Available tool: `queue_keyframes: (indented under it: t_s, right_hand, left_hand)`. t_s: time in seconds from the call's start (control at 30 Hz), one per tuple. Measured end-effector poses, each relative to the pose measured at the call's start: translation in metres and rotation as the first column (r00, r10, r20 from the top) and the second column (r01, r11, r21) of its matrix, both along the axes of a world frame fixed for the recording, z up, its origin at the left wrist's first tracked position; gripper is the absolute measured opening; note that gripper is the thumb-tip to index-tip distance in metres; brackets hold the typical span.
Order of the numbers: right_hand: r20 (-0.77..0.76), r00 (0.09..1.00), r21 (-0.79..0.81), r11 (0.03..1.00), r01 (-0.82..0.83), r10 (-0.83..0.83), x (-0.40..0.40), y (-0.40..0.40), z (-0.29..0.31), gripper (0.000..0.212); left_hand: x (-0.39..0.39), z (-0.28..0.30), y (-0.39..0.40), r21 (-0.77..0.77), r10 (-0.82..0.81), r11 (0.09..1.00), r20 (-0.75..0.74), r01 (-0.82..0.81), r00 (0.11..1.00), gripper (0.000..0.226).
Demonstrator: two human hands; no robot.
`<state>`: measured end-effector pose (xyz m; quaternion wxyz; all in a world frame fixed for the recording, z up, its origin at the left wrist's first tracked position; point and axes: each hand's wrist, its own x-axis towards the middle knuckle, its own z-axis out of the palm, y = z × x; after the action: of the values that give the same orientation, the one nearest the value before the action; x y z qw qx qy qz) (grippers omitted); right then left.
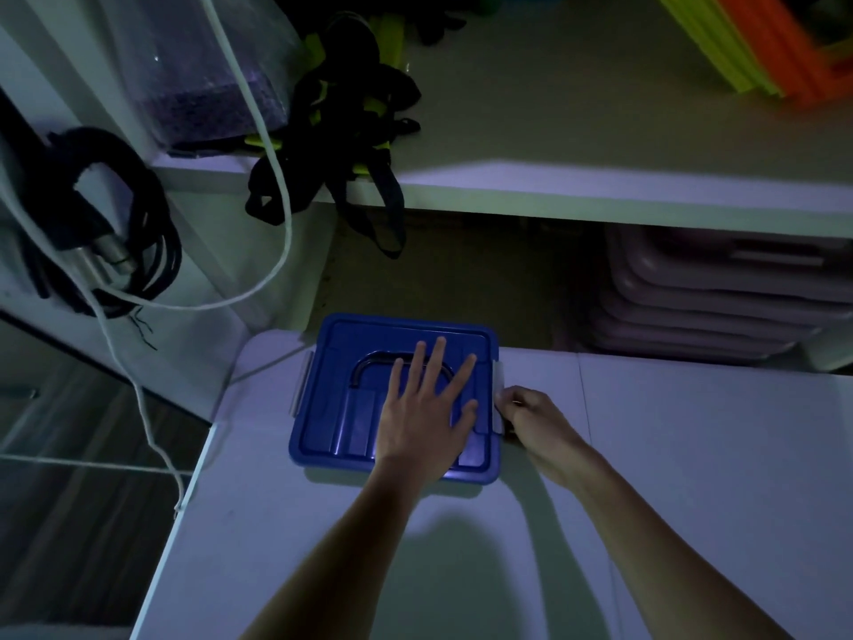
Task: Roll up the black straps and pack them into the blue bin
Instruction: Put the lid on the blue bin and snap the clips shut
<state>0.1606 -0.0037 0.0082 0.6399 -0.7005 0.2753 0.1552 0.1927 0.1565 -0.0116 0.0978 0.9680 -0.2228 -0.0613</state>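
Note:
The blue bin (pixel 337 408) stands on a white table, its lid on and a folded handle on top. My left hand (pixel 427 408) lies flat on the lid with fingers spread. At the bin's right side, my right hand (pixel 531 415) pinches the pale latch (pixel 497 394). A tangle of black straps (pixel 341 131) with yellow-green parts lies on the white shelf behind, some ends hanging over its edge.
The white table (pixel 669 455) stretches to the right. A white shelf (pixel 600 187) sits behind it, with stacked pale lids (pixel 715 288) underneath. Black cables (pixel 115 214) and a white cord (pixel 277 177) hang at the left. Orange and green items (pixel 761 43) lie far right.

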Motion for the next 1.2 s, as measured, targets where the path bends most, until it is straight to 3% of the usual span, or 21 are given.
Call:
queue_keyframes:
  t_s: [0.27, 0.6, 0.83, 0.97, 1.07, 1.13, 1.2]
  right_hand:
    - [-0.020, 0.962, -0.344, 0.902, -0.262, 0.271, 0.000, 0.008, 0.004, 0.026]
    - [0.087, 0.964, -0.373, 0.906, -0.202, 0.250, -0.006, 0.027, 0.003, 0.018]
    - [0.034, 0.949, -0.435, 0.859, -0.269, 0.314, -0.003, 0.025, -0.001, 0.015]
    - [0.009, 0.967, -0.433, 0.873, -0.226, 0.254, -0.012, 0.015, 0.003, 0.014]
    - [-0.064, 0.973, -0.491, 0.841, -0.225, 0.223, -0.027, -0.008, 0.006, 0.011]
    - [-0.108, 0.978, -0.656, 0.727, -0.204, 0.178, -0.036, -0.022, 0.009, 0.019]
    - [-0.064, 0.988, -0.875, 0.468, -0.123, 0.140, -0.041, -0.027, 0.014, 0.025]
  left_hand:
    - [0.000, 0.000, 0.000, 0.008, -0.003, 1.000, 0.013, 0.003, 1.000, 0.059]
    - [0.001, -0.002, -0.001, 0.014, -0.004, 1.000, 0.012, 0.004, 1.000, 0.057]
    - [0.003, 0.001, 0.001, 0.024, -0.025, 0.999, -0.035, 0.026, 0.999, 0.058]
    - [0.003, 0.016, 0.008, -0.149, -0.097, 0.986, -0.135, 0.077, 0.986, 0.067]
    - [-0.003, 0.024, 0.033, -0.275, 0.066, 0.960, 0.016, -0.059, 0.998, 0.067]
    - [-0.009, 0.021, 0.055, -0.384, 0.307, 0.882, 0.028, -0.273, 0.951, 0.061]
    - [-0.012, 0.013, 0.075, -0.500, 0.532, 0.681, -0.164, -0.535, 0.831, 0.050]
